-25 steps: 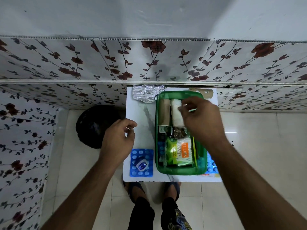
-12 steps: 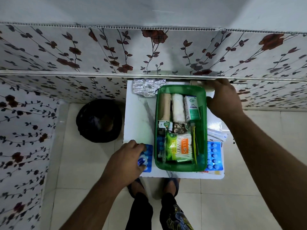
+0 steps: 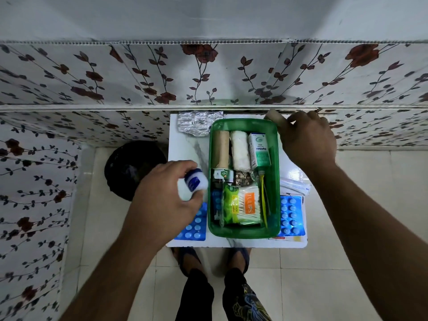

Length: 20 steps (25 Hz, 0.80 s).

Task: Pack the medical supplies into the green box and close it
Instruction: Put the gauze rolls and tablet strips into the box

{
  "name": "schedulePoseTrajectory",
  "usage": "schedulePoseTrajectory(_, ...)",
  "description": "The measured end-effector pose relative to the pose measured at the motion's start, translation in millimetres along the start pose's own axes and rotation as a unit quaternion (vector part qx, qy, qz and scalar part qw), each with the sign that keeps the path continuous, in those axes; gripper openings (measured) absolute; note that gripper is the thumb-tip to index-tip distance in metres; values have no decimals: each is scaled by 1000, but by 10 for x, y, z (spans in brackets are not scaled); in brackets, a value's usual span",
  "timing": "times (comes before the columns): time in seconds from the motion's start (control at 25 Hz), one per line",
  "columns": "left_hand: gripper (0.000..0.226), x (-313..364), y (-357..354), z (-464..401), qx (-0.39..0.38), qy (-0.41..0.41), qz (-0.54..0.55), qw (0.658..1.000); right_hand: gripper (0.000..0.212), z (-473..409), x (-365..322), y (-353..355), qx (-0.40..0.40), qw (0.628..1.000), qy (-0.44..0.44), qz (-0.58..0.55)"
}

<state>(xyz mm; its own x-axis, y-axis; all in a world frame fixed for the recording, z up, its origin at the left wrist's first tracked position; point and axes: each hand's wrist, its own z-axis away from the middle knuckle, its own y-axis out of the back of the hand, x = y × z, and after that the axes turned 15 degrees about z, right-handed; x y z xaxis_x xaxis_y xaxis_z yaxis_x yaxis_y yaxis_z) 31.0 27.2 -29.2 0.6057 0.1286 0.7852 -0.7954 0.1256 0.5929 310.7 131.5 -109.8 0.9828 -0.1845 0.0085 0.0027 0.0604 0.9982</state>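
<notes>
Packing is under way, with both hands fetching loose supplies at once. The left hand (image 3: 166, 198), left of centre, is closed around a small white jar (image 3: 193, 181) with a blue label, held just left of the green box (image 3: 275, 177) and above a blue blister pack (image 3: 193, 227) lying on the desk (image 3: 185, 144). The right hand (image 3: 305, 137), at upper right of centre, has its fingers pinched on a tan roll (image 3: 274, 118) at the desk's far edge, just beyond the box's far right corner.

The box stands open in the middle of the desk; no lid can be seen. Inside, at the far end, lie a brown roll (image 3: 221, 149), a white roll (image 3: 239, 150) and a green-and-white carton (image 3: 259, 149), side by side. Nearer are small bottles, a crumpled foil strip, a swab pack (image 3: 243, 208) marked TULIPS, a yellow strip along the right wall and a blue pack at the left wall.

Still outside: a foil sheet (image 3: 199, 123) at upper left of the desk, and to the right of the box a clear wrapped item (image 3: 295, 185) with a second blister pack (image 3: 291, 215) below it.

Next, likely, the jar goes over the left rim into a free gap, and the tan roll comes toward the right side, where some floor shows bare.
</notes>
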Motion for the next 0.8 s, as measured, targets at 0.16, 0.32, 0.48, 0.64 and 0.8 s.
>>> schedulePoseTrajectory(0.16, 37, 223, -264, -216, -130, -100, -194, 967, 32, 335, 67, 314, -30, 980, -122, -152)
schedulePoseTrajectory(0.32, 35, 319, -473, -229, -153, -150, -282, 935, 29, 575, 49, 527, -39, 951, -158, -262)
schedulePoseTrajectory(0.48, 39, 339, -659, -389, -157, -149, -268, 939, 31, 613, -19, 553, -46, 943, -162, -286)
schedulePoseTrajectory(0.64, 27, 247, -752, -398, -163, -148, -304, 927, 36, 587, -75, 595, -69, 953, -134, -264)
schedulePoseTrajectory(0.8, 22, 206, -778, -331, -156, -160, -309, 925, 28, 657, -191, 688, -103, 959, -102, -244)
